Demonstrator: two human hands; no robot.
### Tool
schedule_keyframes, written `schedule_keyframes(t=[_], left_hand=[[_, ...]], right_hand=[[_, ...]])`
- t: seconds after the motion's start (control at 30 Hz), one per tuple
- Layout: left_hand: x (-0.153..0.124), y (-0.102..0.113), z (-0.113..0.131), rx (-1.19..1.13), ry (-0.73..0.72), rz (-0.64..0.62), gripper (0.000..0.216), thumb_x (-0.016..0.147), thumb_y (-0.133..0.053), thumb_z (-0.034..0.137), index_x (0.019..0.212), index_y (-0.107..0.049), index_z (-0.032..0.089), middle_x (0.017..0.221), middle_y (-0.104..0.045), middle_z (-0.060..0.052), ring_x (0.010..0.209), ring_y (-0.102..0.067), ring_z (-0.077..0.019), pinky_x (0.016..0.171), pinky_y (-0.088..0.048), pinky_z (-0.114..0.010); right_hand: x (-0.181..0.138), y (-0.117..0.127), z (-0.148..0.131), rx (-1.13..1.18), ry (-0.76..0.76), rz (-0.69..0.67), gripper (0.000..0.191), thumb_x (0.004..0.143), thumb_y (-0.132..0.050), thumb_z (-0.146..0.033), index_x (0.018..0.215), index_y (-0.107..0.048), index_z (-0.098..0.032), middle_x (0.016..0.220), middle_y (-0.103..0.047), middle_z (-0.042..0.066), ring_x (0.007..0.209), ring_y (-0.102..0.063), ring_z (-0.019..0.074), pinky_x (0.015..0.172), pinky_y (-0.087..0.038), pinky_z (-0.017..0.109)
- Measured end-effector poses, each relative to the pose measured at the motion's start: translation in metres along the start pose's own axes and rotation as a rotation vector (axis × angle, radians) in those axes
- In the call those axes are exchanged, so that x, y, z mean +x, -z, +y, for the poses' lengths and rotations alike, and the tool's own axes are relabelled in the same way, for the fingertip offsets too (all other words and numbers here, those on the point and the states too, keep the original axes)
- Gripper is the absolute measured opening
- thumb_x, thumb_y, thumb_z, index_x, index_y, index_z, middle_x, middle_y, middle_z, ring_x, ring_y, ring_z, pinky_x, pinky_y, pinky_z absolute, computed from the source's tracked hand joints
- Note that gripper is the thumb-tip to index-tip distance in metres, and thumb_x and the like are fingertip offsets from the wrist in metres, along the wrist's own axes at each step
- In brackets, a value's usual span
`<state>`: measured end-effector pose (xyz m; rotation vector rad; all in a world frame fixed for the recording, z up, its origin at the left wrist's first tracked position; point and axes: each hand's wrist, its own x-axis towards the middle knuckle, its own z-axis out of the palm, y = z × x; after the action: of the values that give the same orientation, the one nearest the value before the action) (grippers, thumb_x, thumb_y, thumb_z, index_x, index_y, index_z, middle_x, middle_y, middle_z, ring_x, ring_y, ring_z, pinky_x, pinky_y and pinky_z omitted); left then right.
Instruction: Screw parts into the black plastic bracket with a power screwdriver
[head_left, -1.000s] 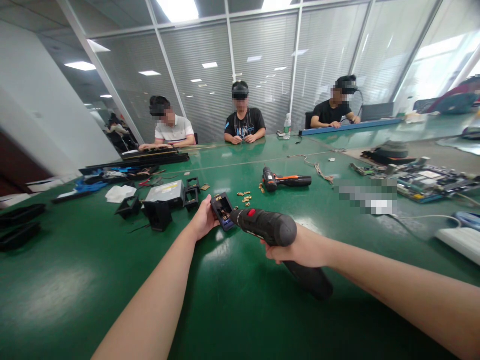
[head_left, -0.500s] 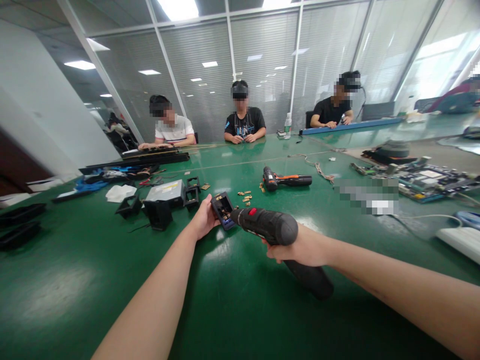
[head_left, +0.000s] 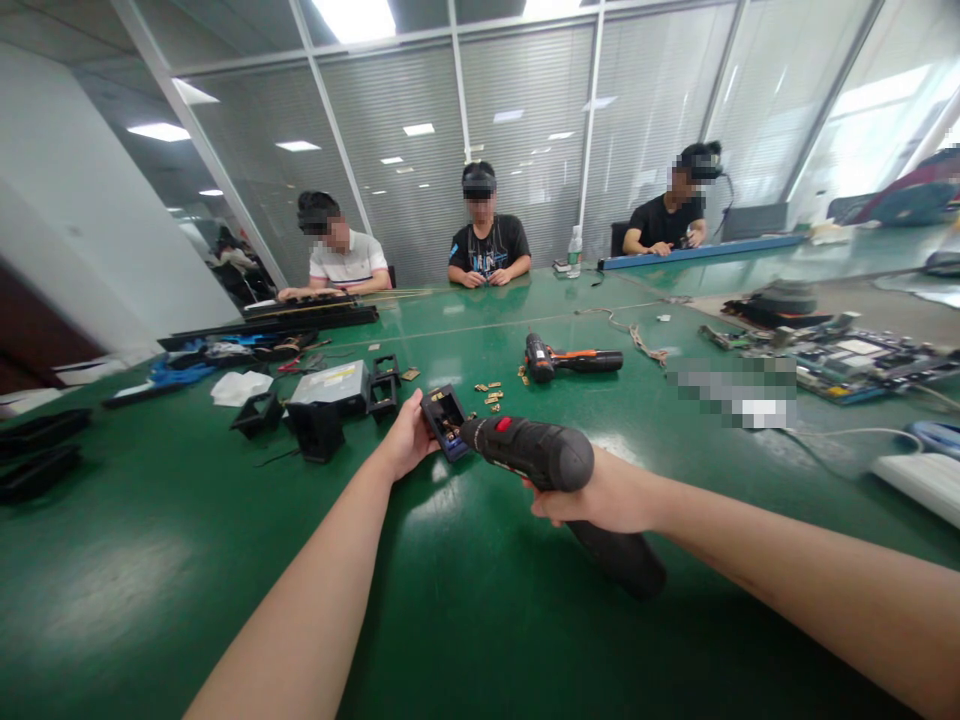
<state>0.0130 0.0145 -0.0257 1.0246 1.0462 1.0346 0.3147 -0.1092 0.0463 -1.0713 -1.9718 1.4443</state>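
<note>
My left hand (head_left: 409,440) is closed round the left side of a small black open box (head_left: 444,405), which is tilted toward me. Brass-coloured pieces show inside the box. In my right hand (head_left: 600,492) is a black cordless drill (head_left: 529,450) with a red switch on its body, its nose pointing left into the box. The drill's front end covers the box's right edge, so the bit's tip is hidden. Just beyond lie several small brass pieces (head_left: 493,396) on the green table (head_left: 450,560).
A second cordless drill (head_left: 574,362) lies past the brass pieces. To the left stand black plastic housings (head_left: 315,430) and a silver drive box (head_left: 330,385). Circuit boards (head_left: 862,352) sit at the right. Three people work along the far side, near a water bottle (head_left: 574,250).
Almost nothing differs. The drill in my right hand has shifted very slightly left, while the black box stays in my left hand.
</note>
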Motion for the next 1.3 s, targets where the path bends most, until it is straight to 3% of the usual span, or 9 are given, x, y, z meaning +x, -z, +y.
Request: schedule_keyframes(t=[0.37, 0.67, 1.3], left_hand=[[0.0000, 0.0001, 0.0007, -0.009, 0.003, -0.008, 0.071, 0.098, -0.045, 0.078, 0.128, -0.072, 0.020, 0.129, -0.079, -0.014, 0.124, -0.072, -0.0333, 0.100, -0.057, -0.043], [0.0003, 0.0007, 0.0000, -0.014, -0.006, -0.016, 0.073, 0.097, -0.047, 0.078, 0.131, -0.071, 0.019, 0.128, -0.079, -0.015, 0.124, -0.072, -0.0340, 0.101, -0.057, -0.044], [-0.0042, -0.0046, 0.0031, -0.029, -0.005, -0.011, 0.070, 0.099, -0.047, 0.076, 0.132, -0.071, 0.019, 0.126, -0.080, -0.014, 0.124, -0.072, -0.0333, 0.103, -0.056, -0.043]], right_hand=[[-0.0012, -0.0010, -0.0017, -0.012, 0.025, 0.016, 0.024, 0.066, -0.069, -0.020, 0.088, -0.061, -0.020, 0.071, -0.063, -0.003, 0.062, -0.060, 0.0163, 0.055, -0.047, 0.026], [-0.0003, 0.0001, -0.0029, -0.052, 0.052, 0.023, 0.018, 0.067, -0.073, -0.019, 0.080, -0.061, -0.020, 0.072, -0.063, -0.002, 0.067, -0.057, 0.0161, 0.059, -0.045, 0.026], [-0.0013, 0.0003, 0.0000, 0.055, 0.003, -0.004, 0.028, 0.069, -0.074, -0.021, 0.094, -0.062, -0.020, 0.073, -0.065, -0.002, 0.063, -0.063, 0.0168, 0.056, -0.050, 0.026]])
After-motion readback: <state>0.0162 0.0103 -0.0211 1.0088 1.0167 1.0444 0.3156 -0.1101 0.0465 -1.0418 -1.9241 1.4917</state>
